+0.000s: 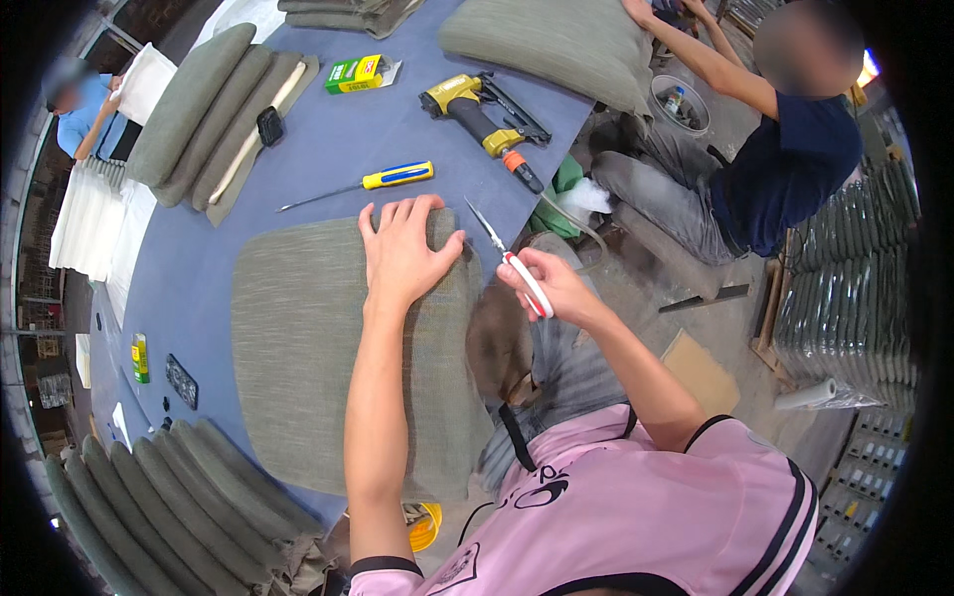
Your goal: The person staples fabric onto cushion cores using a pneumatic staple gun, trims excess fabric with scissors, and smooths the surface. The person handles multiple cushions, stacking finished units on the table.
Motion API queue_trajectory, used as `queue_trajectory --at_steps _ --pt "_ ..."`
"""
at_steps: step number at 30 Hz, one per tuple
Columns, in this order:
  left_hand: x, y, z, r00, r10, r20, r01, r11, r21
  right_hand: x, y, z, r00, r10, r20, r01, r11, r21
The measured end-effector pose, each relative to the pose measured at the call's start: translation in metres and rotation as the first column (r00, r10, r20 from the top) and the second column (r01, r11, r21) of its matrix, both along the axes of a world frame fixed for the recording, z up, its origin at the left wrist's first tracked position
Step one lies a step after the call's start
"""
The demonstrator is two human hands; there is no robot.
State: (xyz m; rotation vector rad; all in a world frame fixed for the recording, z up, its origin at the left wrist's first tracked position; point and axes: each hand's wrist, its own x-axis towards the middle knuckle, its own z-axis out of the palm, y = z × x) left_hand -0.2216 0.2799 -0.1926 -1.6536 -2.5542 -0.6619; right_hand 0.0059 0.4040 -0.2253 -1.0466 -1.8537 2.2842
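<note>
A grey-green fabric cushion (308,348) lies flat on the blue table in front of me, its right side at the table edge. My left hand (400,253) rests on its far right part, fingers spread and thumb apart, pressing on the fabric. In my right hand (558,285), just off the cushion's right side, is a pair of scissors (532,286) with red and white handles. The blades look nearly closed and point up and left, apart from the cushion. Beyond my left hand lies a screwdriver (397,175) with a yellow and blue handle.
A yellow and black nail gun (477,117) with a hose lies near the right table edge. Behind it is a green and yellow box (356,74). Cushions are stacked at far left (199,119) and near left (179,487). A co-worker (795,149) sits at right handling another cushion (547,45).
</note>
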Motion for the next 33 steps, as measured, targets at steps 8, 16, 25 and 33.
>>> queue_trajectory --at_steps 8,16,25,33 --pt "-0.003 0.0 -0.005 1.0 -0.02 -0.016 0.021 0.999 0.033 -0.011 0.0 -0.015 0.993 0.115 -0.042 -0.117 0.991 -0.068" --pt "-0.001 -0.001 -0.003 1.0 -0.021 -0.017 0.021 0.999 0.025 -0.01 0.008 -0.021 0.982 0.172 -0.08 -0.183 0.972 -0.147" --pt "-0.002 -0.001 -0.003 1.0 -0.021 -0.015 0.021 1.0 0.017 -0.011 -0.001 -0.017 0.992 0.121 -0.02 -0.121 0.993 0.01" --pt "-0.003 -0.001 -0.003 1.0 -0.024 -0.017 0.025 0.999 0.027 -0.019 0.0 -0.006 0.991 0.095 0.09 -0.112 0.974 0.195"
